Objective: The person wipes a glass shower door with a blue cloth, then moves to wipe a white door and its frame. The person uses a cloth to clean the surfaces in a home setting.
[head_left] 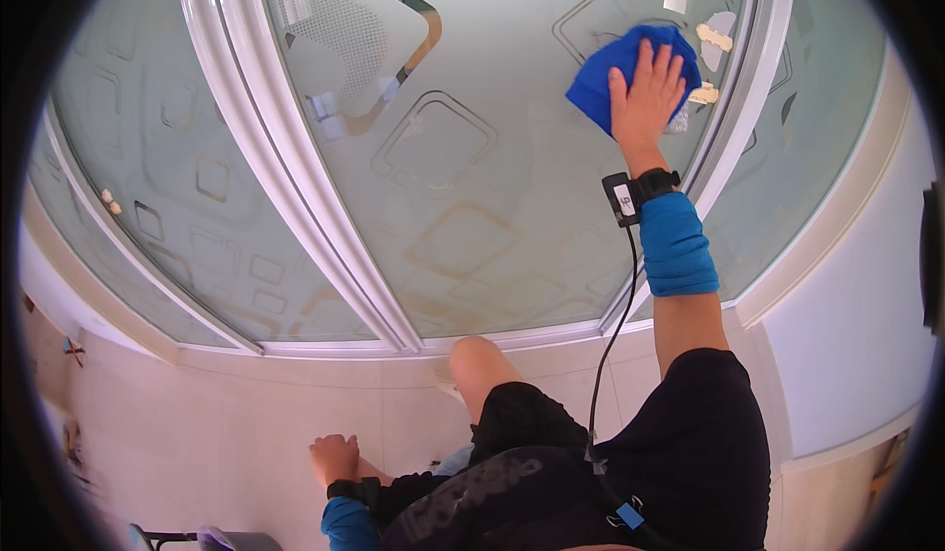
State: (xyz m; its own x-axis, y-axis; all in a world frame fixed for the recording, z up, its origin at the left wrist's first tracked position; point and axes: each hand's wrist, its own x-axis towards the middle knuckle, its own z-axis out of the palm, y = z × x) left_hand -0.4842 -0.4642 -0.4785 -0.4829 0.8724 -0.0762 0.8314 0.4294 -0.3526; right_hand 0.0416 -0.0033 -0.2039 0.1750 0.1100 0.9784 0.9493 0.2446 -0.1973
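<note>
My right hand [650, 98] reaches far up and to the right and holds a blue cloth [600, 77] flat against a frosted glass door panel [532, 177]. Its fingers lie spread over the cloth, whose folded edges stick out on both sides. Beside the cloth, on the right, are cream-coloured patches [713, 37] at the panel's edge. Low on the left, my left hand [335, 458] hangs by my body with its fingers curled in, and no object shows in it.
White door frames [305, 167] run down between the glass panels to a track on the pale tiled floor [236, 423]. A black cable [610, 344] hangs from my right wrist to my waist. A grey bin-like container [241, 539] stands at the lower left. A white wall [856, 354] is on the right.
</note>
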